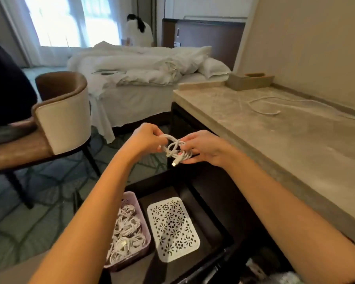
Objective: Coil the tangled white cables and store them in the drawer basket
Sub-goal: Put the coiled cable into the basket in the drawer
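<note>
In the open drawer [213,212] a pink basket [131,196] holds coiled cables [127,230], with a white patterned panel [172,228] just beside it on the right. Above the drawer, the left hand [146,140] and right hand [205,148] are close together, both gripping one half-wound white cable [173,147] between them, its plug [175,163] hanging below. Farther right, another loose cable [264,103] lies on the tabletop [295,144]. A chair [64,111] and bed [141,64] stand beyond.
</note>
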